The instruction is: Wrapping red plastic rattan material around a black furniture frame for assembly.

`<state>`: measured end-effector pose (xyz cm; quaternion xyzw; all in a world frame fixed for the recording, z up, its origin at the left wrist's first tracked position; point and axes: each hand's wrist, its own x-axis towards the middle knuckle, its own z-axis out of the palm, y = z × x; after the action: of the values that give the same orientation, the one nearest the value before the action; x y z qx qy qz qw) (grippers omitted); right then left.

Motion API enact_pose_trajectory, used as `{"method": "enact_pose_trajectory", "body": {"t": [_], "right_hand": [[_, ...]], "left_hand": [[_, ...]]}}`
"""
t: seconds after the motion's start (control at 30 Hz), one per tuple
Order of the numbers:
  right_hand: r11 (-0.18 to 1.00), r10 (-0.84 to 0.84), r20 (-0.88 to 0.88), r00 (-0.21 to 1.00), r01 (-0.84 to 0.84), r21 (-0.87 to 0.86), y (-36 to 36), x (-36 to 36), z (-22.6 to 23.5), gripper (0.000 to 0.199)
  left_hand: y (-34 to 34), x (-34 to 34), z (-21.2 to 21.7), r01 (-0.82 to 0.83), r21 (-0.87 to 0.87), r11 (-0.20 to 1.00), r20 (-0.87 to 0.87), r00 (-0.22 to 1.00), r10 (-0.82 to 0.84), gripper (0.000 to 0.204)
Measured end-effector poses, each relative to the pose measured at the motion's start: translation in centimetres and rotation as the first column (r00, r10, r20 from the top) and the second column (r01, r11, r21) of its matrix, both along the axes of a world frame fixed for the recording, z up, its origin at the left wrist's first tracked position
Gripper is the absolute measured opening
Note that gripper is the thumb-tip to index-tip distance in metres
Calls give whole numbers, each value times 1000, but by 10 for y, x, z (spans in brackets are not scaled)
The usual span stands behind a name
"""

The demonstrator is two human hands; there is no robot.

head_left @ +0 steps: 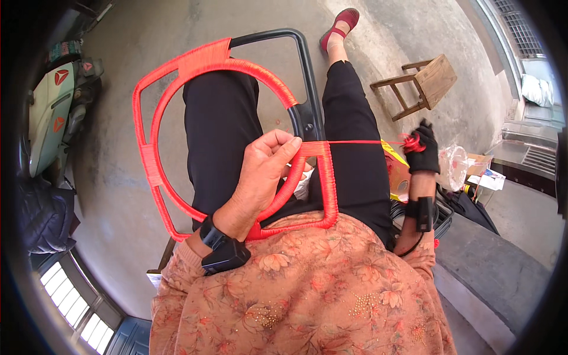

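Observation:
Across my lap lies a black metal frame (307,65), a rounded square with a ring inside, mostly wrapped in red cord (204,59). The bare black part shows at its upper right corner and along a short stretch of the ring. My left hand (260,168) is closed on the right side of the frame, thumb pressed at the end of the wrapping. From there a single red strand (364,142) runs taut to the right. My right hand (423,154), in a black glove, is closed around a small tangled bundle of that cord, out beyond my right thigh.
A small wooden stool (429,83) stands ahead on the right. Beside my right leg are a yellow and red package (397,171), a clear plastic bag (452,165) and a concrete ledge (491,260). A parked scooter (53,106) and a dark padded jacket (44,207) are at far left.

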<state>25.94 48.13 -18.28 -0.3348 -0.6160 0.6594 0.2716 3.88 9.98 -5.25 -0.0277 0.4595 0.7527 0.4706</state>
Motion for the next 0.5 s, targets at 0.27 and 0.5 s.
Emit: {"method": "enact_pose_trajectory", "body": {"t": [0.27,0.5], "right_hand": [[985,-102,-21,995,104,136,-116,-124,140,33],[19,498,388,776,-457,889,-229,-180,198,37]], "left_hand": [[1,-3,12,-117,7,993,-10,993,117,31],[-3,-2,8,-261,58,964,-209,941,267,25]]}}
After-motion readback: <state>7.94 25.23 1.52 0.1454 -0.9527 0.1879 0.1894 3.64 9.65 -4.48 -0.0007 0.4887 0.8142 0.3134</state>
